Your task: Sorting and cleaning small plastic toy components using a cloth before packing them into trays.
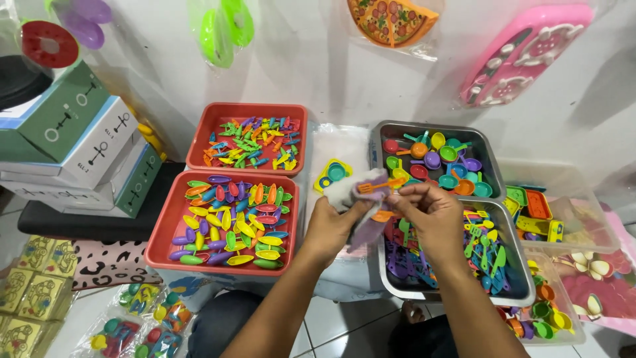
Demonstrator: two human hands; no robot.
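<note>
My left hand [331,222] grips a small clear plastic bag [354,192] holding toy pieces, one of them purple. My right hand [430,215] pinches an orange toy fork [381,186] at the bag's mouth, its tines pointing left. Both hands hover between the front red tray [165,245] of colourful toy spoons and the front metal tray [517,229] of toy cutlery. Behind the bag lies a yellow toy plate with a blue cup [332,174] on a stack of clear bags [338,142].
The rear red tray [202,139] holds small mixed utensils. The rear metal tray [487,149] holds toy pans. Clear bins [583,199] with toy pieces stand right. Stacked boxes [79,146] rise at the left. Packed toy bags [139,325] lie on the floor.
</note>
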